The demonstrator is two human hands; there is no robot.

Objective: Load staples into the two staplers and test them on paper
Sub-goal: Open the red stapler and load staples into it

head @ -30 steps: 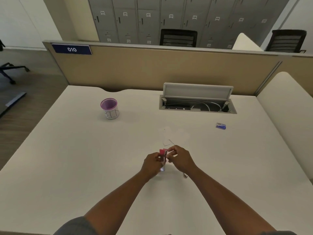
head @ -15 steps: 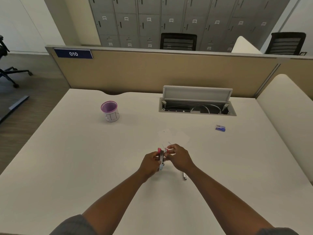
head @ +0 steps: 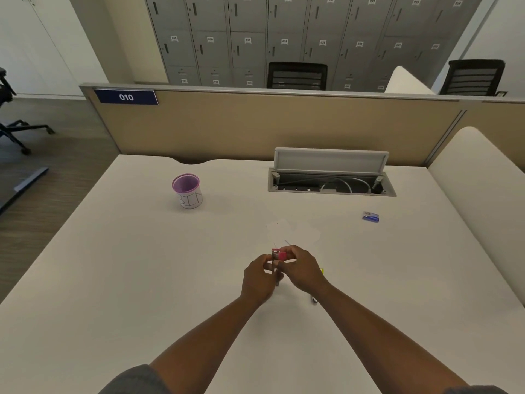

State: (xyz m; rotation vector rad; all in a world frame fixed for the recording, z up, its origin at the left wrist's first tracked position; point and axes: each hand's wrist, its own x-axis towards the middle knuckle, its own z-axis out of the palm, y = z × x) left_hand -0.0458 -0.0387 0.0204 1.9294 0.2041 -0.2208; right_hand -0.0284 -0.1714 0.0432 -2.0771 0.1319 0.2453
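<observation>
- Hands meet over the middle of the desk (head: 113, 280), close together: the left hand (head: 257, 280) and the right hand (head: 302, 268) both hold the pink stapler (head: 279, 255), lifted just clear of the surface so both sides can be reached.
- The left hand's fingers curl round the stapler's metal lower part, which hangs down between the palms; that grip looks meant to steady the body.
- The right hand pinches the pink top at its upper end, probably to swing it open or press it closed over the staple channel; the parts are too small here to tell which, or whether staples are already in.
- A second stapler (head: 316, 285) seems to lie on the desk just beside the right wrist, mostly hidden by it; only a yellow edge and a dark tip show, so this is a guess. It waits within easy reach for its turn.
- Paper pieces (head: 292, 233) lie flat just beyond the hands, white on the pale desk and hard to outline, near enough for a test press.
- A small blue staple box (head: 370, 216) sits well apart to the right, out of the working spot.
- A purple-rimmed cup (head: 187, 191) marked "BIN" stands far left, likely for scraps.
- Behind it all, the desk's cable hatch (head: 331, 177) stands open, unrelated to the work.
- Judging by this, the task is early: one stapler in hand, neither shown tested.
</observation>
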